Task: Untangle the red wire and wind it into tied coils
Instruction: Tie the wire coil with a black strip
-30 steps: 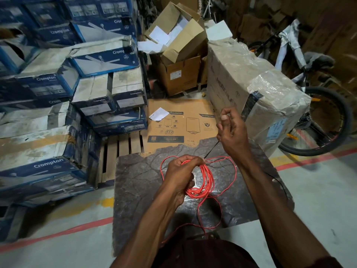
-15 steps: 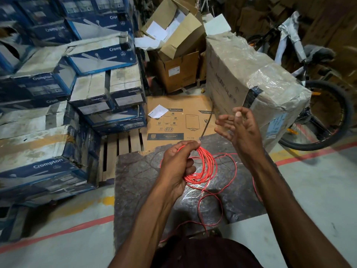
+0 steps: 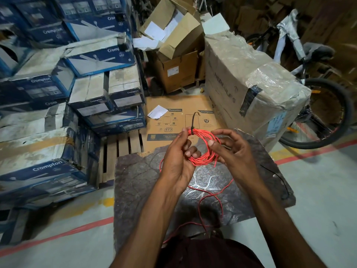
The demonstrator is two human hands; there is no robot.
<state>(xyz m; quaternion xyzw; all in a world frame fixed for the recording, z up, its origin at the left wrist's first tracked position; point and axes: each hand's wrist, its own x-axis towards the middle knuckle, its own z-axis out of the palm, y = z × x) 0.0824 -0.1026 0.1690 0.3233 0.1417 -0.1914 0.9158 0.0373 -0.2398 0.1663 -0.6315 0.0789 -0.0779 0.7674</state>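
Observation:
A coil of red wire hangs between my hands above a dark stone slab. A black tie is wrapped around the coil's top and its tail sticks upward. My left hand grips the coil at its left side, just below the tie. My right hand touches the coil's right side with thumb and fingertips, fingers spread. More loose red wire trails from the coil down across the slab toward my lap.
Stacked blue and white cartons fill the left. A wrapped large box and a bicycle stand at the right. A flat brown cardboard sheet lies beyond the slab, over a wooden pallet. A thin black cable lies on the slab's right.
My left hand has lifted the coil higher. The black tie now sits cinched around the coil's top. My right hand let go of the tie and came down onto the coil's right side.

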